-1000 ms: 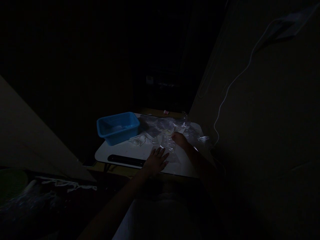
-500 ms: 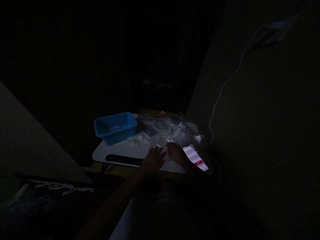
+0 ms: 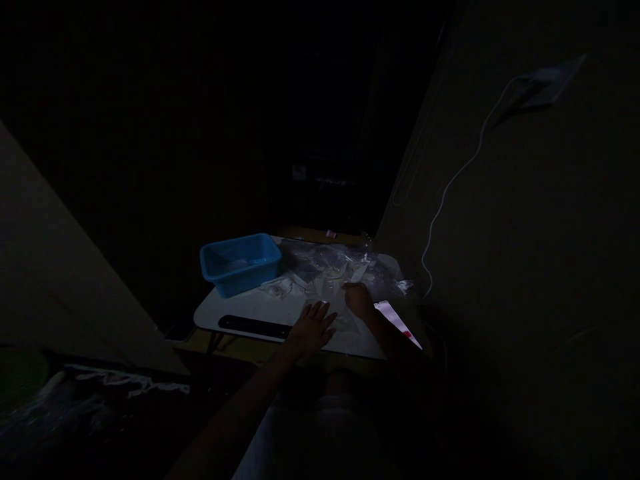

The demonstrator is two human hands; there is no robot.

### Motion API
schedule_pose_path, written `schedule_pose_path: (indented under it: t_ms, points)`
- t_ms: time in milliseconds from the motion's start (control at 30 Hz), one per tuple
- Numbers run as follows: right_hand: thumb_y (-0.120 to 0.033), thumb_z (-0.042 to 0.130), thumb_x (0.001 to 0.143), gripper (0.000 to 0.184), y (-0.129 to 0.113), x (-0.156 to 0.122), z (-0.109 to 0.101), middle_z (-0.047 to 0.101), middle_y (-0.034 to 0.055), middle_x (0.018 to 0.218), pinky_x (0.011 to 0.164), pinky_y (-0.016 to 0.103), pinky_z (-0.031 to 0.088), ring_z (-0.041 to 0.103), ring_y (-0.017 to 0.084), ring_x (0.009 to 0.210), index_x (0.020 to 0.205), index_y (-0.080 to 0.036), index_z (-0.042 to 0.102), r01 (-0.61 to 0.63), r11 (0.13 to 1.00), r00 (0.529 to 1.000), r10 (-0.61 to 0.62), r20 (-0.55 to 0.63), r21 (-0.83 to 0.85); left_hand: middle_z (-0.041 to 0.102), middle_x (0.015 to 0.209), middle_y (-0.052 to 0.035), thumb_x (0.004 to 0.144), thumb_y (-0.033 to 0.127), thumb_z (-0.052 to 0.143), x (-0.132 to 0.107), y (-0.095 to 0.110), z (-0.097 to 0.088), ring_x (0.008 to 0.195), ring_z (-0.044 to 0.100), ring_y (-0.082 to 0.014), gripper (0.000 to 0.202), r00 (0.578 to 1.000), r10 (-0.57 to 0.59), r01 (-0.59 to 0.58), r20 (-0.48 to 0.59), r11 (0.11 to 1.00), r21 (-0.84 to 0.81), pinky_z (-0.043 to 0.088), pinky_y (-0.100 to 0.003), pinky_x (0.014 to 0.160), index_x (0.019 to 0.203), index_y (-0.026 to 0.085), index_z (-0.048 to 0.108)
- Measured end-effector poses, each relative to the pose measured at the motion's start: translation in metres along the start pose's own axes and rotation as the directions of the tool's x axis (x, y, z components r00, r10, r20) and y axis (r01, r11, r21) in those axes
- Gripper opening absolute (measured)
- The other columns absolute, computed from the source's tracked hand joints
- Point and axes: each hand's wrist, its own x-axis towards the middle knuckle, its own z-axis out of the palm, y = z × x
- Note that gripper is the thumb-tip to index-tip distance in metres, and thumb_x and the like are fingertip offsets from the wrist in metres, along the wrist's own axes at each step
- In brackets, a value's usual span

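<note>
My left hand (image 3: 311, 329) lies flat with its fingers spread on a thin clear plastic piece (image 3: 345, 323) at the near side of a low white table (image 3: 213, 311). Just right of it is my right hand (image 3: 358, 301), its fingers curled in above the same plastic. Whatever those fingers pinch, if anything, is too dark to make out. Beyond both hands lies a heap of crumpled clear plastic (image 3: 320, 257) with several whitish pieces (image 3: 330, 273) among it. A lit phone (image 3: 397, 323) rests beside my right forearm, which partly covers it.
A blue basin (image 3: 243, 270) stands at the table's left end. In front of it runs a black slot or strip (image 3: 253, 326) along the near edge. A white cable (image 3: 453, 180) hangs down the right wall. A small pink object (image 3: 331, 235) lies behind the table. The room is very dark.
My right hand has curled its fingers inward and shifted slightly right, and my forearm covers more of the phone. The left hand stays flat. The whole view has shifted a little.
</note>
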Motion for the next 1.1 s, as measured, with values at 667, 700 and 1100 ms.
schedule_pose_path:
  t_ms: [667, 700, 1100]
  points:
    - [-0.004, 0.037, 0.073, 0.043, -0.009, 0.041, 0.023, 0.052, 0.0120, 0.120, 0.094, 0.030, 0.034, 0.047, 0.017, 0.111, 0.112, -0.010, 0.054, 0.129, 0.991, 0.991, -0.130, 0.029, 0.037, 0.035, 0.135, -0.0086, 0.086, 0.043, 0.028, -0.001, 0.000, 0.004, 0.123, 0.029, -0.0284, 0.045, 1.000, -0.013, 0.013, -0.005, 1.000, -0.015, 0.025, -0.046, 0.097, 0.126, 0.026, 0.038]
    - [-0.004, 0.037, 0.073, 0.043, -0.009, 0.042, 0.022, 0.052, 0.0120, 0.120, 0.094, 0.029, 0.034, 0.048, 0.017, 0.111, 0.111, -0.010, 0.054, 0.127, 0.991, 0.991, -0.128, 0.027, 0.037, 0.035, 0.135, -0.0085, 0.086, 0.044, 0.028, -0.001, 0.000, 0.005, 0.123, 0.029, -0.0284, 0.045, 1.000, -0.011, 0.011, -0.008, 1.000, -0.015, 0.025, -0.046, 0.097, 0.126, 0.026, 0.038]
    - [-0.008, 0.041, 0.075, 0.040, -0.022, 0.019, 0.020, 0.049, 0.0089, 0.124, 0.093, 0.029, 0.035, 0.048, 0.017, 0.110, 0.113, -0.014, 0.052, 0.244, 0.970, 0.964, -0.242, 0.107, -0.008, 0.037, 0.133, -0.0113, 0.086, 0.041, 0.029, 0.001, 0.002, 0.001, 0.122, 0.031, -0.0295, 0.045, 1.000, -0.010, 0.010, -0.001, 1.000, -0.014, 0.025, -0.047, 0.096, 0.126, 0.023, 0.039]
